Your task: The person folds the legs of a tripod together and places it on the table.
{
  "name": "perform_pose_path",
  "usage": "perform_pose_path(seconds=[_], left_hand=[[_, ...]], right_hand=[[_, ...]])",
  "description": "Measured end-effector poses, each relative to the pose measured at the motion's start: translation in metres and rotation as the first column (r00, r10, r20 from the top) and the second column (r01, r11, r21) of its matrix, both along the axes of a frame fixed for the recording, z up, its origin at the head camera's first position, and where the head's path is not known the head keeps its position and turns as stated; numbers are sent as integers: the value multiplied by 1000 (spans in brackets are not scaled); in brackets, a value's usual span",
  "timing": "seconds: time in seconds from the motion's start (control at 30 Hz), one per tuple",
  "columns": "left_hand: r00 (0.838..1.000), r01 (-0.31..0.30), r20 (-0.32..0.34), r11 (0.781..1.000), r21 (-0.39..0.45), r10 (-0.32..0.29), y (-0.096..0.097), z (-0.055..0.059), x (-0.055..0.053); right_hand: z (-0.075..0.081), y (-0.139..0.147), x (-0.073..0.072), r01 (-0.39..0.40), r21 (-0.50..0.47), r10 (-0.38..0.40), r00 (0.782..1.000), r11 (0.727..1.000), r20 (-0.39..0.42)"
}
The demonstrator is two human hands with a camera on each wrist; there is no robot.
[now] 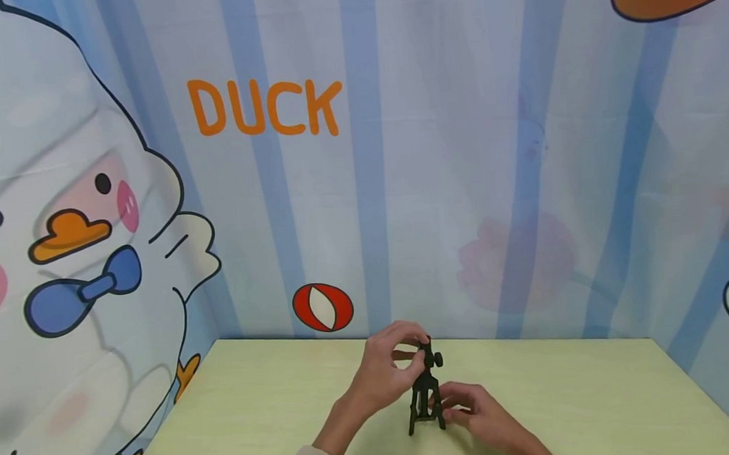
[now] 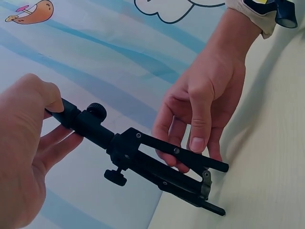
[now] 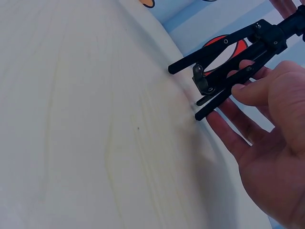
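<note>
A small black tripod stands upright over the table, its legs spread slightly apart. My left hand pinches the top of its column between thumb and fingers. Low down on the other side, my right hand holds one leg, with the thumb on its near face and fingers behind it. Two knobs stick out from the column and the hub, and short metal braces link the legs near their lower ends. The leg tips come close over the tabletop.
The pale yellow wooden table runs back to a striped blue curtain printed with a duck, orange lettering and a red-and-white ball. Curtain sides close in at the table's left and right edges.
</note>
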State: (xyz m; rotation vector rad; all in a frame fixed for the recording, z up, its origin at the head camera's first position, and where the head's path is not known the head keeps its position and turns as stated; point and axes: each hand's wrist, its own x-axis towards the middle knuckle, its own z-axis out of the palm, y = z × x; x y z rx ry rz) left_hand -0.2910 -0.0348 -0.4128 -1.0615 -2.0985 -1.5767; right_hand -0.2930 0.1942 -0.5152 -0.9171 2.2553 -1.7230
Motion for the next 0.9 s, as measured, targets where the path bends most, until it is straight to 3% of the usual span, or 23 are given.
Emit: perform_pose_path(seconds=[0.17, 0.57, 0.7, 0.9], left_hand=[[998, 46, 46, 999, 11, -46, -3, -5, -5], [995, 88, 37, 996, 28, -89, -4, -7, -6], [997, 67, 37, 998, 18, -67, -2, -7, -5], [998, -35, -52, 999, 2, 35, 3, -9, -3]], right_hand=[[-3, 2, -2, -37, -2, 37, 999, 999, -16], [-4, 3, -1, -52, -5, 51, 998, 999, -28], [-4, 2, -1, -38, -7, 38, 999, 999, -27], [-4, 1, 1, -40, -16, 40, 999, 999, -23]])
